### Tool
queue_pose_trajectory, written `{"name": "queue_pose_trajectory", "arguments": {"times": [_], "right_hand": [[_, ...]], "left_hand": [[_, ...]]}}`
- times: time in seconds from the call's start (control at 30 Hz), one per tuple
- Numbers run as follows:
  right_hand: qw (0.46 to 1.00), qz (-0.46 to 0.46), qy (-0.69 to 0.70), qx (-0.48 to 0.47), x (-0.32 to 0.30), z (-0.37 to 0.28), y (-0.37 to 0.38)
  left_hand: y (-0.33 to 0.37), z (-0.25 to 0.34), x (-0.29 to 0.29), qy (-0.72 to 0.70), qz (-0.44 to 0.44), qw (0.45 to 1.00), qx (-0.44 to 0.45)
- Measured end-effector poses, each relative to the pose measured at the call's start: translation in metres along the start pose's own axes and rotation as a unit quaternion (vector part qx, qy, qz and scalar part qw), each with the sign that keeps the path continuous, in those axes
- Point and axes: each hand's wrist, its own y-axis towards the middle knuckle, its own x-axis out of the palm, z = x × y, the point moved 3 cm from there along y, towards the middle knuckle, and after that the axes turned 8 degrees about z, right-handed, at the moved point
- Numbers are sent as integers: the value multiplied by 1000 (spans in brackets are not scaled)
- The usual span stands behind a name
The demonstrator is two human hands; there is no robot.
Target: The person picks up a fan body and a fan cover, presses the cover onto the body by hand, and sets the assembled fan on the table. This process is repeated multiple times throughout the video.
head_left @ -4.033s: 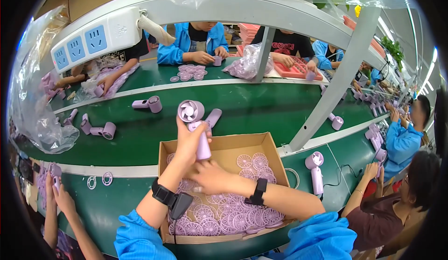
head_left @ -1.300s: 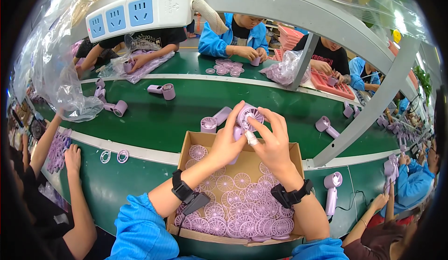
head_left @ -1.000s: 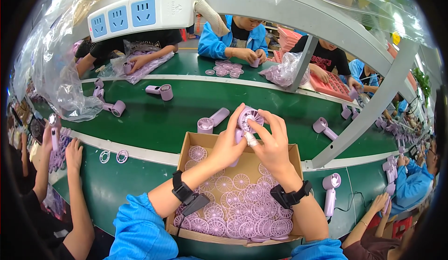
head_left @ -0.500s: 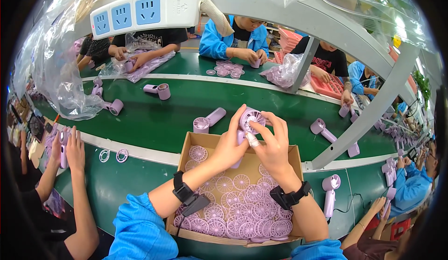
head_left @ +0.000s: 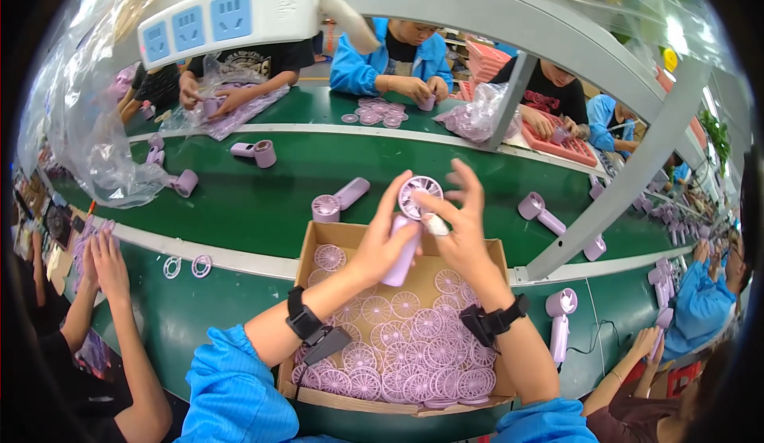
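My left hand [head_left: 377, 246] holds a light purple handheld fan [head_left: 403, 258] upright by its neck and handle, above the far side of a cardboard box [head_left: 350, 236]. The fan's round head faces me, with blades showing behind its spoked front. At that front is a fingertip of my right hand [head_left: 463, 240], whose other fingers are spread and partly blurred; a white wrap covers one finger. Whether the right hand also supports the fan head, I cannot tell. Many loose purple round fan grilles [head_left: 427, 324] lie in the box beneath my wrists.
Beyond the box, a green conveyor belt [head_left: 358, 157] carries several purple fans, the nearest fan [head_left: 325, 208] just past the box. Two rings [head_left: 201, 266] lie left, another fan [head_left: 560, 324] right. A metal post [head_left: 621, 180] slants at right. Co-workers sit around; a power strip [head_left: 231, 17] hangs above.
My right hand's fingers have come off the side of the fan head and spread upward. The fan has turned so its front and handle show more fully.
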Motion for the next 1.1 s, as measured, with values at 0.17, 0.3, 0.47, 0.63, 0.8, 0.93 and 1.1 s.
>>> {"name": "queue_pose_trajectory", "arguments": {"times": [0.17, 0.3, 0.47, 0.63, 0.8, 0.93, 1.1], "right_hand": [[868, -54, 376, 320, 15, 0, -6], [857, -65, 345, 377, 8, 15, -12], [882, -51, 356, 305, 6, 8, -9], [904, -43, 353, 237, 10, 18, -11], [795, -172, 243, 528, -3, 76, -3], [863, -324, -180, 342, -43, 164, 30], [705, -245, -570, 344, -100, 223, -10]], "left_hand": [[5, -10, -15, -18, 52, 993, 108], [1, -8, -13, -75, 10, 997, 24], [11, -14, -19, 162, 5, 966, 203], [13, -15, -14, 130, -1, 978, 164], [28, -30, -20, 69, 156, 985, 19], [44, -44, -43, 245, 249, 927, 139], [44, -48, -46, 274, 255, 921, 112]]}}
